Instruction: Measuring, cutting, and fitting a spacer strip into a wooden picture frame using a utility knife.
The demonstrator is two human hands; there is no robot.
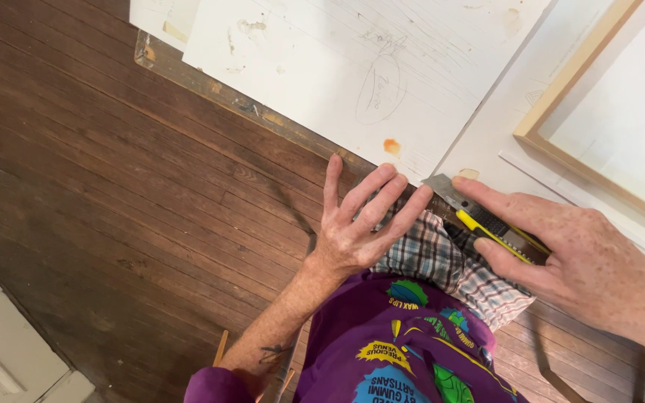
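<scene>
Yellow utility knife (490, 224) sits clamped in the right hand (591, 265), blade at the white board's (352, 67) near edge; the left hand (356, 224), fingers spread, braces that edge steady.

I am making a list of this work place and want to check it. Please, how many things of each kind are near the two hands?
Utility knife, yellow and black, in the right hand: 1
White sheets with pencil lines, the left hand at the edge of one: 2
Pale wooden frame: 1
Total: 4
</scene>
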